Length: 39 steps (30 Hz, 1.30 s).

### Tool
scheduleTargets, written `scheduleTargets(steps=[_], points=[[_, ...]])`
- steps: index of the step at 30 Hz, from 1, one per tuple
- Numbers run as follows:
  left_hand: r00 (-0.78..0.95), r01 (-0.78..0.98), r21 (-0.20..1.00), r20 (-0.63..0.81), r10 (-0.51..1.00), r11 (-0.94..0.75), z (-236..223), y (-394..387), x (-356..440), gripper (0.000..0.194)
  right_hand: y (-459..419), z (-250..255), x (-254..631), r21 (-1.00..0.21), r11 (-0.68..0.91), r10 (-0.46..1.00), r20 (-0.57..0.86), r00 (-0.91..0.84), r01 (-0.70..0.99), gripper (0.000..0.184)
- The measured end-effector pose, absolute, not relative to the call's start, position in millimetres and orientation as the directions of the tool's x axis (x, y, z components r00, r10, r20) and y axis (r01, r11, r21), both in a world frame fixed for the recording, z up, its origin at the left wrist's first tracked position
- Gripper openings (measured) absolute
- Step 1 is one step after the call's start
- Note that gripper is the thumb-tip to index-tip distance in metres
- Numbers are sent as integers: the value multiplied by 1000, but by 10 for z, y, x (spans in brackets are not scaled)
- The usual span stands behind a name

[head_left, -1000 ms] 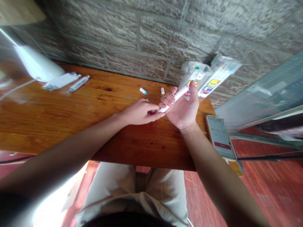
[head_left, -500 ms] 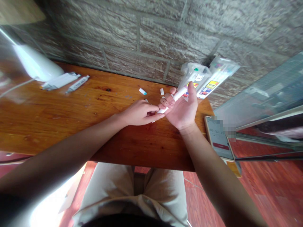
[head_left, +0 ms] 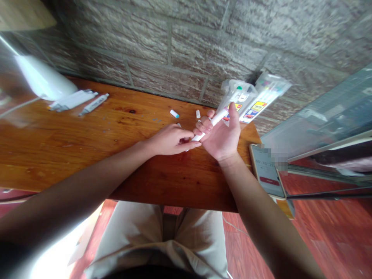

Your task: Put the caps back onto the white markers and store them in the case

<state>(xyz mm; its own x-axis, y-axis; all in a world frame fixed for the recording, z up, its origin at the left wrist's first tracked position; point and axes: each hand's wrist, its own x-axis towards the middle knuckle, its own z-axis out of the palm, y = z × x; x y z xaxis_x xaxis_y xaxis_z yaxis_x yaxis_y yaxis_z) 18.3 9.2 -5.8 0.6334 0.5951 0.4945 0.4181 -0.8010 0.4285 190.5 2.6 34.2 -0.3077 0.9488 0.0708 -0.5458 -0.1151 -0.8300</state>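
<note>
A white marker (head_left: 218, 117) lies slantwise between my hands, its pinkish upper end toward the clear pen cases. The fingers of my right hand (head_left: 221, 135) curl round its barrel, palm up, with the thumb stretched out. My left hand (head_left: 171, 140) pinches the lower end of the same marker between thumb and fingers. Behind the hands, a white cap with a teal end (head_left: 174, 113) and a plain white cap (head_left: 198, 114) lie on the table. Small white pieces beside my left fingers are mostly hidden.
Two clear marker cases (head_left: 238, 99) with yellow labels stand against the brick wall (head_left: 186, 58). Several grey-white markers (head_left: 72, 100) lie at the left by a white lamp (head_left: 46, 79). A phone (head_left: 267, 170) rests at the right end of the wooden table (head_left: 128, 128).
Both hands keep their hold on the marker, with hardly any movement. The whole view has shifted slightly, so the cases and phone appear a little further left and lower.
</note>
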Motion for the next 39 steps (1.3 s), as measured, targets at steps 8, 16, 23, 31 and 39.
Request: scheduleTargets(steps=[8,16,23,31,39], points=[[636,421,423,494,594,-802,-31,71,189,40,4,341,1911,-875,-34,953,117,-279,-482,62],[653,412,409,490,577,-814,-40,72,184,41,19,329,1914,-869,-53,948,110,-297,-492,62],[649,415,403,497,576,-816,-47,67,187,41,22,330,1919,-822,-111,927,116,-356,-559,63],[652,413,405,493,576,-815,-43,62,194,42,15,337,1911,-809,-118,918,133,-375,-576,65],[655,418,400,490,576,-816,-49,69,191,40,16,338,1904,-818,-116,926,116,-360,-563,69]])
